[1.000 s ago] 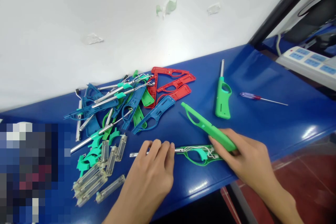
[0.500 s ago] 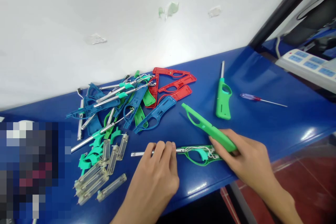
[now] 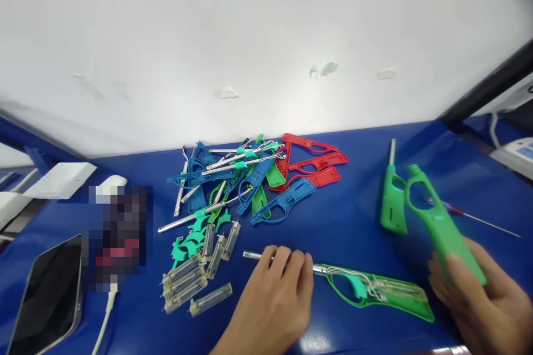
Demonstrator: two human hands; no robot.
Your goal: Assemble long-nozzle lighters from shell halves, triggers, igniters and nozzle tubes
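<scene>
My left hand point(image 3: 275, 297) is closed over the metal tube point(image 3: 252, 255) of an opened green utility lighter lying on the table. That lighter's lower shell point(image 3: 410, 306) holds a teal trigger point(image 3: 358, 287), white wires and a clear fuel tank point(image 3: 402, 290). At the right, my right hand point(image 3: 489, 302) grips the other green lighter shell half point(image 3: 447, 233), raised and tilted, its outer face toward me. Behind this shell half stands out an assembled green lighter point(image 3: 393, 205) lying on the table. A screwdriver point(image 3: 485, 220) is partly covered by the shell half.
Left of centre lies a heap of blue shell halves point(image 3: 287, 199), metal tubes point(image 3: 179, 224) and teal triggers point(image 3: 194, 241). Red shell halves point(image 3: 318, 163) adjoin it. Several clear fuel tanks point(image 3: 212, 299) lie in front. A phone point(image 3: 48, 294) and white cable point(image 3: 104, 319) are at far left.
My right hand has lifted the green shell half away from the lower shell, up and to the right, uncovering the fuel tank. My left hand stays on the tube. The view has turned left.
</scene>
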